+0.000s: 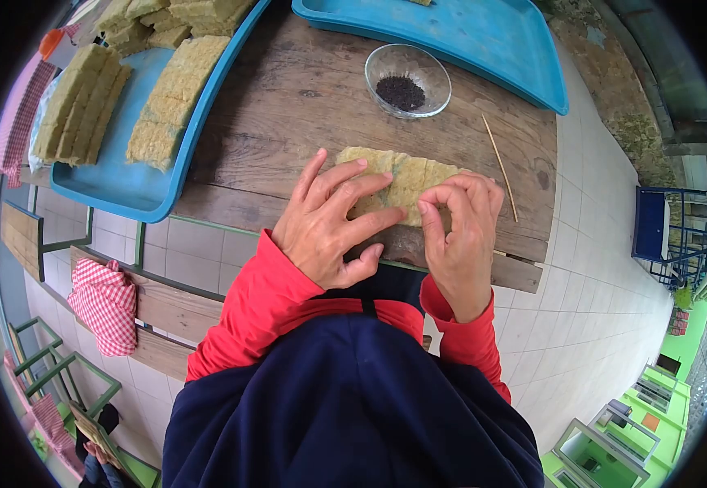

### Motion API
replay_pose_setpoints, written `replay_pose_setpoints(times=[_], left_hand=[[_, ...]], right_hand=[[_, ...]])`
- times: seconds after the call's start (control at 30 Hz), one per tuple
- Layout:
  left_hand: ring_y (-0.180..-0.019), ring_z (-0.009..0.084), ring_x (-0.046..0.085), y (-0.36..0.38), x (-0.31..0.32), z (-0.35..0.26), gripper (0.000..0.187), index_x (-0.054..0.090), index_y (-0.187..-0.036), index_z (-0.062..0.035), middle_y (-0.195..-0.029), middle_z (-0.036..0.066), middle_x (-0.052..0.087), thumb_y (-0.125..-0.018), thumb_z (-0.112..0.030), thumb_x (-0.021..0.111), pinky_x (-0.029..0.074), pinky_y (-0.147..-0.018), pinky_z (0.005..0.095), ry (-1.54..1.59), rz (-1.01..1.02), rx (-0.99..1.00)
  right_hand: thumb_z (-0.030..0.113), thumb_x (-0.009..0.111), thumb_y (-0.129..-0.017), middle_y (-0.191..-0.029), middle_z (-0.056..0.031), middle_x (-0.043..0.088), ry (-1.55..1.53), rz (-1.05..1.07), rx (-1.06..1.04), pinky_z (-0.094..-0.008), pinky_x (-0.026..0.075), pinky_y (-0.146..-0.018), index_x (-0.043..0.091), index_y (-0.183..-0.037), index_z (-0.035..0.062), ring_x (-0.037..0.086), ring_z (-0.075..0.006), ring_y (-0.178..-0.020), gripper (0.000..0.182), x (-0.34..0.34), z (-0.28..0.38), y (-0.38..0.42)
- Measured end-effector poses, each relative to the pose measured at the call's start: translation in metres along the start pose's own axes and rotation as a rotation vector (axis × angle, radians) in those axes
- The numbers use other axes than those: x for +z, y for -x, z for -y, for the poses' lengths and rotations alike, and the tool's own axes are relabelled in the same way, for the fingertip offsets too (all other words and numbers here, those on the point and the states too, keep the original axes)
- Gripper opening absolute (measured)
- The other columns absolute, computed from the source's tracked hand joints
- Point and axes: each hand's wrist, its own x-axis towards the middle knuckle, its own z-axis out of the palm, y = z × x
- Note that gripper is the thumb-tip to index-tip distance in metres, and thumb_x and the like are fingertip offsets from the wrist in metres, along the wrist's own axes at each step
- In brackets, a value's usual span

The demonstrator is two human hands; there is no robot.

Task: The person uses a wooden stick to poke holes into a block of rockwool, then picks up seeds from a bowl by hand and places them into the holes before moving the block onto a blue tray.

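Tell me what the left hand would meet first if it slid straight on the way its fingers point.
Probably the right hand: the left hand lies flat on the yellow-green fibrous slab, fingers pointing across it toward the right hand's pinched fingertips, close beside them. Depth is hard to judge.

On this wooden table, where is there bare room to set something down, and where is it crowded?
Bare wood lies between the left blue tray and the glass bowl of dark seeds, above the rockwool strip. A smaller patch lies right of the wooden skewer, up to the table's edge. It is crowded at the near edge, where the left hand and right hand press the strip.
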Motion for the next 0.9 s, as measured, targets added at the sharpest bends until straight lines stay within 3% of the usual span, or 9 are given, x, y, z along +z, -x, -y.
replay_pose_setpoints(times=[0.07,0.3,0.37,0.67,0.9], left_hand=[[-0.127,0.032,0.043,-0.001,0.0,-0.001,0.043,0.071,-0.11,-0.0298,-0.131,0.005,0.054,-0.067,-0.031,0.066,0.024,-0.111,0.059,-0.053,0.03,0.026],[-0.133,0.0331,0.036,-0.002,-0.001,-0.006,0.047,0.068,-0.115,-0.0344,-0.138,0.006,0.049,-0.068,-0.034,0.067,0.017,-0.114,0.0588,-0.099,0.103,0.029],[-0.135,0.029,0.034,-0.003,-0.001,-0.007,0.049,0.065,-0.118,-0.0319,-0.14,0.004,0.046,-0.069,-0.03,0.068,0.019,-0.113,0.0608,-0.091,0.109,0.013],[-0.134,0.0301,0.036,0.002,0.007,-0.002,0.037,0.068,-0.103,-0.0248,-0.137,0.006,0.049,-0.066,-0.027,0.069,0.017,-0.114,0.0613,-0.117,-0.034,0.033],[-0.133,0.031,0.038,0.002,0.004,-0.001,0.036,0.067,-0.102,-0.0224,-0.136,0.007,0.05,-0.067,-0.027,0.07,0.02,-0.112,0.0619,-0.099,-0.042,0.014]], right_hand=[[0.007,0.07,-0.077,-0.099,-0.0067,0.053,0.002,-0.003,-0.002,-0.0576,0.031,-0.104,0.062,-0.088,0.0092,0.048,-0.031,-0.107,0.014,0.001,0.0,0.0],[0.007,0.069,-0.078,-0.098,-0.0065,0.053,0.046,-0.044,0.011,-0.0569,0.03,-0.104,0.066,-0.09,0.0099,0.049,-0.032,-0.107,0.012,-0.014,-0.004,0.004],[0.006,0.069,-0.078,-0.098,-0.0065,0.053,0.068,-0.065,0.036,-0.0567,0.03,-0.104,0.067,-0.09,0.0101,0.05,-0.0321,-0.107,0.013,-0.021,-0.009,0.007],[0.009,0.072,-0.077,-0.099,-0.0043,0.053,0.112,-0.025,0.042,-0.0601,0.029,-0.104,0.067,-0.086,0.0113,0.048,-0.0317,-0.111,0.01,-0.024,-0.014,0.012],[0.01,0.072,-0.076,-0.1,-0.004,0.053,0.124,0.025,0.006,-0.0616,0.028,-0.105,0.066,-0.085,0.0111,0.048,-0.0315,-0.111,0.01,-0.021,-0.009,0.003]])
